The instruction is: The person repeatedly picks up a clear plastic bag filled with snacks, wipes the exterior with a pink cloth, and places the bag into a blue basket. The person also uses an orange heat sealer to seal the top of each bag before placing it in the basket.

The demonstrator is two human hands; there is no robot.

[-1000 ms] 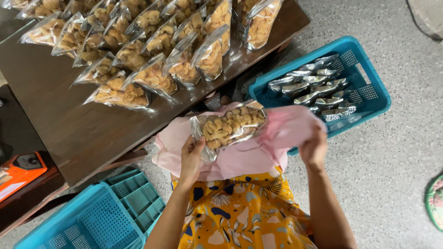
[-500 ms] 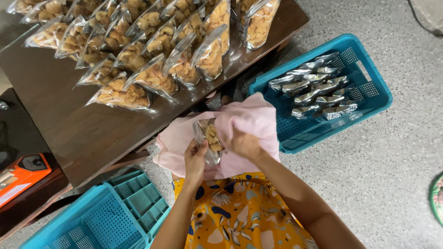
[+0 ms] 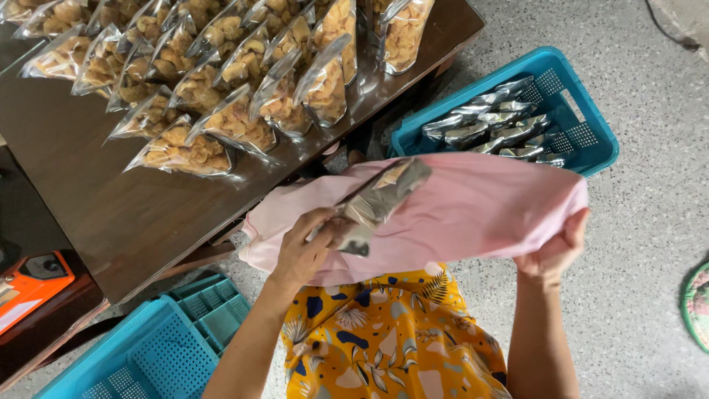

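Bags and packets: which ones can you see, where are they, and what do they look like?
Held pouch: silvery, in the left hand, over a pink cloth.
Snack bags: clear, with tan pieces, in rows on the brown table.
Foil pouches: silver, lying in the blue basket.

Rows of clear plastic pouches of tan fried snacks (image 3: 221, 66) leaning across the dark wooden table (image 3: 111, 214), silver foil-backed pouch (image 3: 380, 199) tilted over the pink cloth (image 3: 487, 214) in the left hand (image 3: 303, 251), more silver-sided pouches (image 3: 495, 122) stacked inside the blue plastic basket (image 3: 591, 148)
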